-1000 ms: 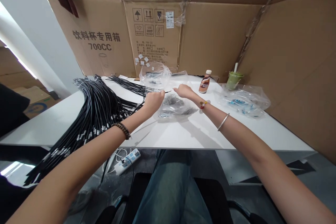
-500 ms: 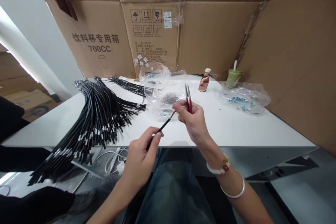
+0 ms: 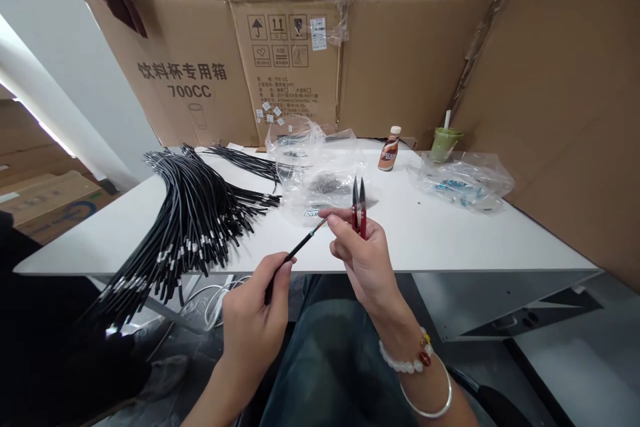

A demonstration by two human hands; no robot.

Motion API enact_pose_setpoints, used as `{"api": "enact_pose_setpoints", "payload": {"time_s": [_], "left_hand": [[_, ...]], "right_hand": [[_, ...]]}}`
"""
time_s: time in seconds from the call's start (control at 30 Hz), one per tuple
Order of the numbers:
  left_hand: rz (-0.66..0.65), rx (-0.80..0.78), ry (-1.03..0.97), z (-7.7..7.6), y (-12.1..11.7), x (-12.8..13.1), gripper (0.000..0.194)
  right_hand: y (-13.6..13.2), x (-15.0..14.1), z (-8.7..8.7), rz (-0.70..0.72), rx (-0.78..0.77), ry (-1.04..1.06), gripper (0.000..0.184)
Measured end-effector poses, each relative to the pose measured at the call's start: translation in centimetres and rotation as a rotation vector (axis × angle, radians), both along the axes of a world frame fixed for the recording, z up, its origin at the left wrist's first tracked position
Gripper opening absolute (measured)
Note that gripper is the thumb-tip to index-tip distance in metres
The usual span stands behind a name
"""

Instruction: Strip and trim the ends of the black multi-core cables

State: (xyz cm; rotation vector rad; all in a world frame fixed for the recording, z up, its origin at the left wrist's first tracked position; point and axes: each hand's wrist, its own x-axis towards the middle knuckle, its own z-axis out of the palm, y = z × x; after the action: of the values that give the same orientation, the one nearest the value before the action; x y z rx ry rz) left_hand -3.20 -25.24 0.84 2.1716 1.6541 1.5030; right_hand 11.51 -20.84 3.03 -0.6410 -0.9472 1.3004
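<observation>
Our left hand [image 3: 255, 307] is clamped on the cable [image 3: 299, 247]; just beyond this grip, our right hand [image 3: 365, 257], closed around snips [image 3: 355, 197], fingers its wires [image 3: 319, 225]; probably we separate them, next needing steady hold

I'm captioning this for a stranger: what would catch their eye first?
Probably the big bundle of black cables, spread over the left of the table and hanging past its front edge. Next, near the centre, the left hand grips one cable with coloured wires at its tip, while the right hand holds red-handled scissors.
</observation>
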Motion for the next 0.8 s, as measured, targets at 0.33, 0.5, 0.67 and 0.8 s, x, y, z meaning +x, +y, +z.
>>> {"api": "enact_pose_setpoints", "payload": {"time_s": [0.33, 0.5, 0.67, 0.8], "left_hand": [[0.131, 0.402, 0.324, -0.4, 0.4, 0.0, 0.011], [-0.008, 0.23, 0.101, 0.0, 0.1, 0.1, 0.013], [-0.277, -0.128, -0.271, 0.2, -0.2, 0.1, 0.017], [-0.393, -0.299, -0.501, 0.0, 0.0, 0.1, 0.024]], "right_hand": [[-0.6, -0.1, 0.5, -0.033, -0.064, -0.025, 0.021], [-1.0, -0.2, 0.3, 0.056, -0.007, 0.078, 0.015], [-0.5, -0.6, 0.1, 0.329, -0.157, 0.333, 0.014], [-0.1, -1.1, -0.8, 0.443, -0.286, 0.484, 0.012]]}}
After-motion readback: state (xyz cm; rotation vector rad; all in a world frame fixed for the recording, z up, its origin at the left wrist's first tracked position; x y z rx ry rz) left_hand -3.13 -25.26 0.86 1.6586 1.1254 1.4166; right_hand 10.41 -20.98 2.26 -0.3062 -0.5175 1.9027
